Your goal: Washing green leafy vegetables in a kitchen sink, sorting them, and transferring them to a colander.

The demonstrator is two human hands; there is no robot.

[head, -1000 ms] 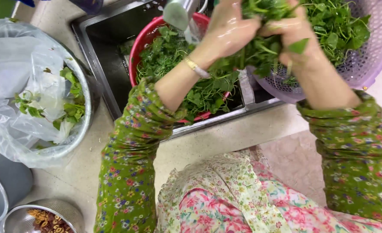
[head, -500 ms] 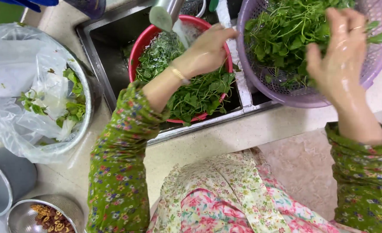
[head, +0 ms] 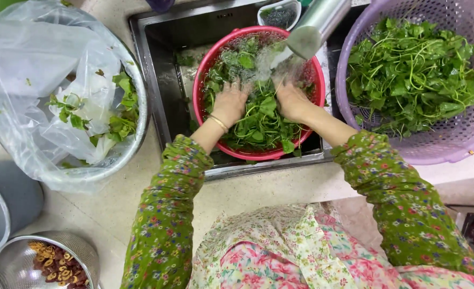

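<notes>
Left hand (head: 230, 103): palm down, fingers spread, pressed flat on wet leafy greens (head: 261, 115), clamped on nothing.
Right hand (head: 292, 100): likewise flat and spread on the same greens, just beside the left.
Greens: piled in red basin (head: 200, 88), under running water.
Basin: inside steel sink (head: 159, 59).
Faucet (head: 317, 24): above basin, water flowing.
Purple colander (head: 451, 142): right of sink, full of greens.
Bag-lined bowl (head: 116, 158): left, on table (head: 114, 206), holding scraps.
</notes>
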